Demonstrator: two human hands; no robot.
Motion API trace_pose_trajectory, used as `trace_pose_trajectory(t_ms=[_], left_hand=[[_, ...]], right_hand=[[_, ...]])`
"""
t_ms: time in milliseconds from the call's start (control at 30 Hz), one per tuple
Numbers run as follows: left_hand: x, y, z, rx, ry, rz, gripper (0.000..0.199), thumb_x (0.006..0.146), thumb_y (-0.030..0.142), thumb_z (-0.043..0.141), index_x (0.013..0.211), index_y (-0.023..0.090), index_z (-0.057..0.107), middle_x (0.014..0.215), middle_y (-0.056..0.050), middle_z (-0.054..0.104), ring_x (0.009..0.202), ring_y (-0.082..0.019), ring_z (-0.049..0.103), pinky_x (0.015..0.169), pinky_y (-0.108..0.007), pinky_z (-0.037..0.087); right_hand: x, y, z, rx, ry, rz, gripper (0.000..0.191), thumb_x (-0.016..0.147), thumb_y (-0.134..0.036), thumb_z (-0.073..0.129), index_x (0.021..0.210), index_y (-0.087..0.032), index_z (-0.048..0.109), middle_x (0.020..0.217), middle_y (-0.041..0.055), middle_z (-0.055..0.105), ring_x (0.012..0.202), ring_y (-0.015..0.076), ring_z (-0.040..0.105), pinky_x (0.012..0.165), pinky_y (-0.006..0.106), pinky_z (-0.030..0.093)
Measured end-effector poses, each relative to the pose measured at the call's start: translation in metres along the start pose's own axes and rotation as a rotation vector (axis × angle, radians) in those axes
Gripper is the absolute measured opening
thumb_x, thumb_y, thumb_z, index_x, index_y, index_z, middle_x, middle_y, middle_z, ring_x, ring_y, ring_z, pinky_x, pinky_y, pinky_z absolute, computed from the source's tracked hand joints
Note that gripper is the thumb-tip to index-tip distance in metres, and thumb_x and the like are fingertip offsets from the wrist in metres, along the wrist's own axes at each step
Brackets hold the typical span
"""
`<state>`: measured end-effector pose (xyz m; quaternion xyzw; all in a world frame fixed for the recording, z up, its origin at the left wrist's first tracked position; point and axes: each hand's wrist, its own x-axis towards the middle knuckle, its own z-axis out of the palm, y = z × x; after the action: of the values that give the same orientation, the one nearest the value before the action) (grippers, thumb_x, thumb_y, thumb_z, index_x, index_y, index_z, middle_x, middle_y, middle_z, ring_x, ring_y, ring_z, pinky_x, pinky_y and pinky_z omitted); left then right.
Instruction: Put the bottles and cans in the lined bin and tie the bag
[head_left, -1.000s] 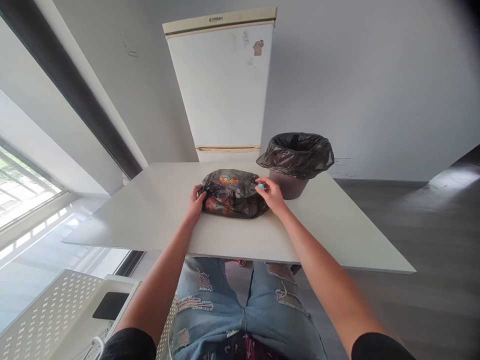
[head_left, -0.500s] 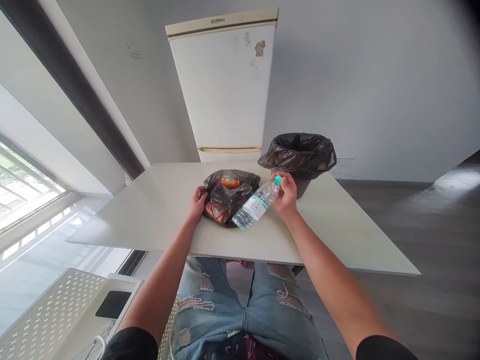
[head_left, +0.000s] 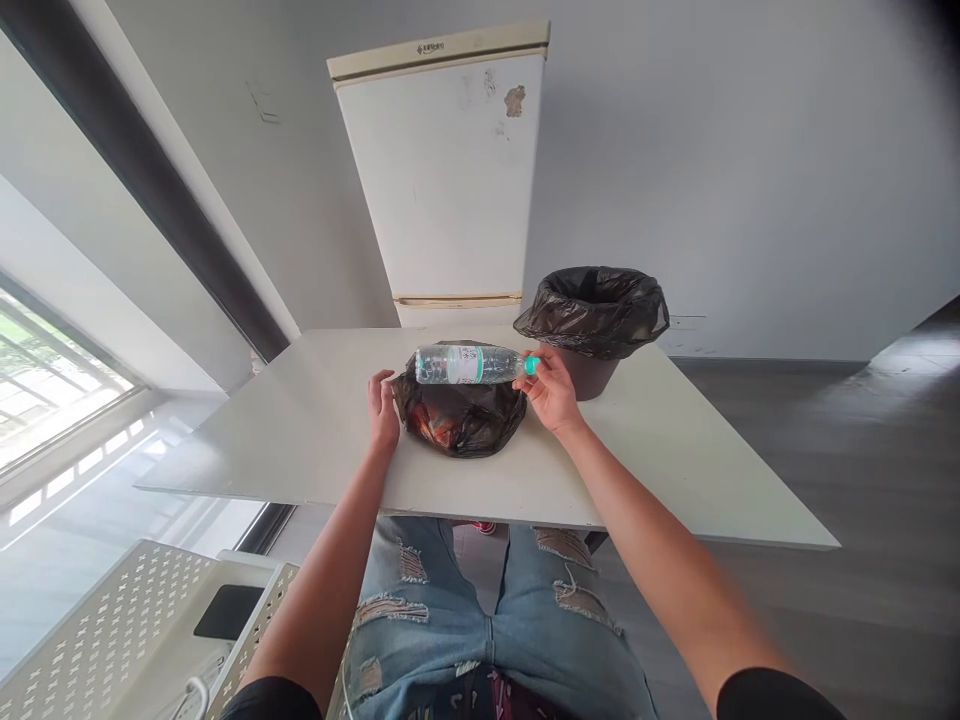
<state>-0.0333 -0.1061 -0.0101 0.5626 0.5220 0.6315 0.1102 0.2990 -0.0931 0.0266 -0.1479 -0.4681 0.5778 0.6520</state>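
Note:
My right hand [head_left: 556, 392] grips a clear plastic bottle [head_left: 499, 366] by its neck, just below the green cap. The bottle lies nearly level above a black plastic bag [head_left: 484, 425], its base pointing left, and hides the bag's far side. Orange-red items show dimly through the bag's thin front. At the bag's left edge, my left hand [head_left: 384, 415] has its fingers closed on the rim; the fingertips are partly hidden.
A brown bin [head_left: 589, 372] lined with a black bag stands at the table's back right. The white table [head_left: 300, 440] fronts a fridge [head_left: 450, 180]. A white perforated basket [head_left: 127, 610] with a dark flat object [head_left: 227, 611] sits at lower left.
The bottle has swung from a downward tilt at the bag's right to nearly level above it. My left hand has shifted slightly left, with the bag's edge drawn the same way.

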Motion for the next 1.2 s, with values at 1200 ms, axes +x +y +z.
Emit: trace_pose_trajectory(t_ms=[1200], left_hand=[[-0.002, 0.02, 0.001, 0.341, -0.022, 0.34, 0.049, 0.082, 0.048, 0.085, 0.127, 0.031, 0.076, 0.136, -0.013, 0.066, 0.129, -0.04, 0.053, 0.123, -0.056, 0.029]], right_hand=[[-0.015, 0.008, 0.025, -0.317, -0.214, 0.009, 0.029, 0.093, -0.046, 0.077, 0.113, -0.028, 0.067, 0.131, 0.0037, 0.056, 0.084, 0.0153, 0.075, 0.091, 0.04, 0.063]])
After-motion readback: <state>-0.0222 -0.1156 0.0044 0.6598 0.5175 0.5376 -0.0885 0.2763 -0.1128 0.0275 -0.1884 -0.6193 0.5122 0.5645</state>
